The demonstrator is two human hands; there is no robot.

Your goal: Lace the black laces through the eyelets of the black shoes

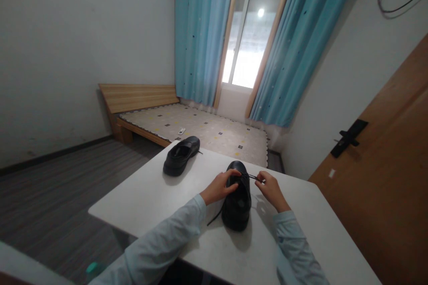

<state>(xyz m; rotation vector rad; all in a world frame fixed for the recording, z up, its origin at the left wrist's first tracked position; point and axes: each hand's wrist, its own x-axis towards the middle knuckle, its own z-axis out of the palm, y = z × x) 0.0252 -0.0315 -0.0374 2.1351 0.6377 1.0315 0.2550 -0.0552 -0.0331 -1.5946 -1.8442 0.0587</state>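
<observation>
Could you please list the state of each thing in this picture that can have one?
Near shoe: upright on the table, lace loose.
Far shoe: upright, untouched.
Left hand: resting on the near shoe.
Right hand: pinching the lace, pulled sideways.
Curtains: drawn apart.
Door: cannot tell.

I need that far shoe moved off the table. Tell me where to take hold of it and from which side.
Grip the far shoe at its open collar, fingers inside the mouth and thumb on the outer wall, coming from above. It lies apart on the white table, opening facing up, and neither hand is near it: both hands are at the near shoe. The smooth rounded toe probably offers less purchase.
</observation>
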